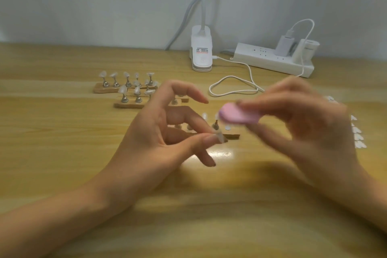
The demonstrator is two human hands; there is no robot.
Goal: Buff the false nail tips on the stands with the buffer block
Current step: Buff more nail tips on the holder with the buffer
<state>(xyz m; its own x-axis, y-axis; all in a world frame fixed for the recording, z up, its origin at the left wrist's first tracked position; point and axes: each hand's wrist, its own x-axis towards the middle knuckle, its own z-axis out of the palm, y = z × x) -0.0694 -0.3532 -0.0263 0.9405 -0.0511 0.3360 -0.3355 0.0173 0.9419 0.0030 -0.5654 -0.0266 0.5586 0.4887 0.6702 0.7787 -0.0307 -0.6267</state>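
Note:
My left hand [167, 134] pinches a small clear nail tip on its peg [219, 136] between thumb and middle finger, held above the wooden table. My right hand [301, 123], blurred, grips the pink oval buffer block [234, 115] by its right end, just above and to the right of that tip; the two do not touch. Behind my left fingers lies a wooden stand [232, 136] with metal pegs and tips, partly hidden. Two more wooden stands [104, 89] [127, 104] with several clear tips sit further back on the left.
A white clip lamp [201, 52] and a white power strip [272, 60] with a charger stand at the back by the wall. A white cable [232, 87] loops across the table behind my hands. Several loose nail tips [358, 134] lie at the right edge.

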